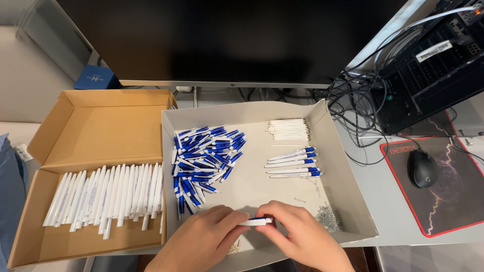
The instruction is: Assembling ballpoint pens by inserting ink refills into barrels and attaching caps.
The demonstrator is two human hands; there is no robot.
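Left hand: your left hand (201, 242) sits at the near edge of the grey tray (348, 201), fingers pinching the left end of a white pen barrel (256, 221).
Right hand: your right hand (302, 236) pinches the right end of the same barrel, so it lies level between your two sets of fingertips, just above the tray floor.
Springs: a small heap of metal springs (328, 216) lies just right of your right hand.
Blue parts: a pile of blue-and-white pen parts (204, 161) lies beyond your left hand.
Assembled pens: a few blue-tipped pens (293, 163) lie beyond your right hand, with white refills (288, 129) farther back.
Cardboard box: to the left, a brown box (101, 131) holds a row of white pens (108, 196).
Surface: to the right, a black mouse (421, 168) rests on a red-edged pad (448, 176); a dark monitor (227, 40) stands at the far side.
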